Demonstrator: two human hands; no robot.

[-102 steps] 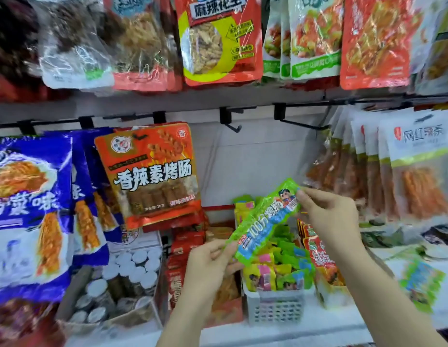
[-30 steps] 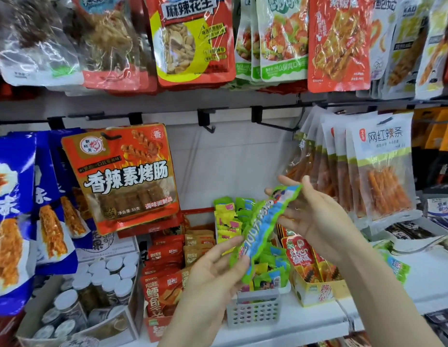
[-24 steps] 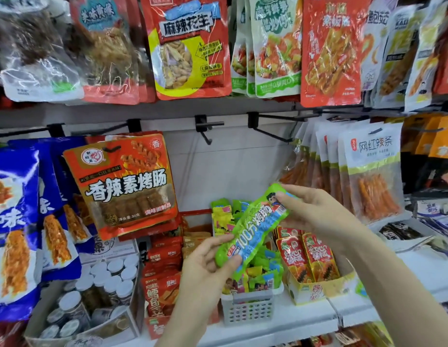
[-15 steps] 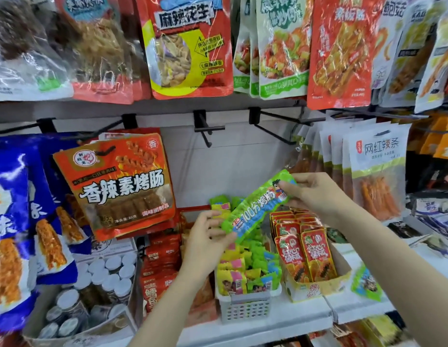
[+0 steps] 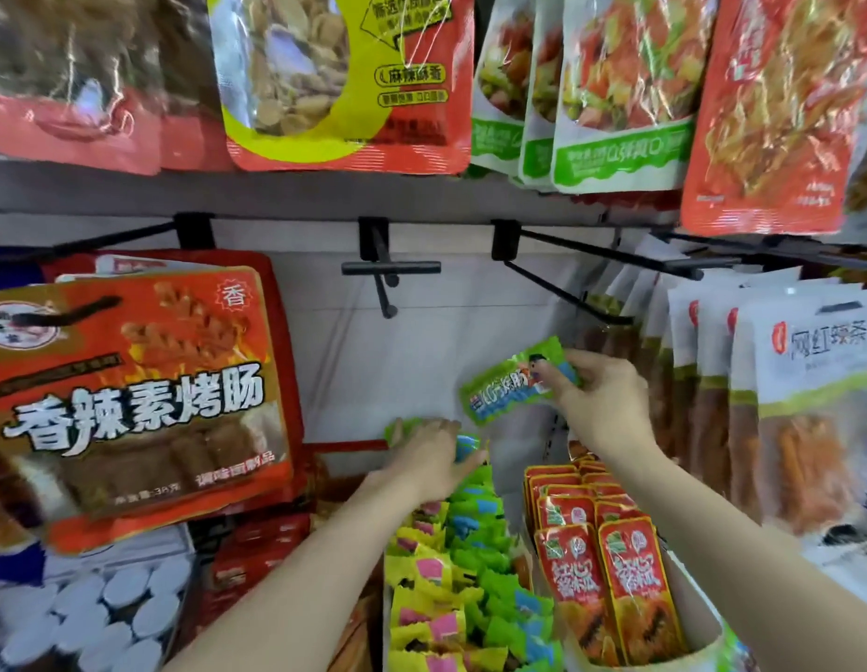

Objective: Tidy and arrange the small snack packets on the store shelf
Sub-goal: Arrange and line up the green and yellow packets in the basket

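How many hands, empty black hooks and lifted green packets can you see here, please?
Hands: 2, the left hand gripping basket packets, the right hand pinching the lifted packet
Empty black hooks: 2, a short hook and a long hook
Lifted green packets: 1
Total: 5

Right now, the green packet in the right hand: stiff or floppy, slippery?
Probably floppy: the green packet is thin film, held by one end in the right hand, and it looks slightly bowed. Likely light, since a fingertip pinch carries it. Possibly slippery: the wrapper looks glossy.
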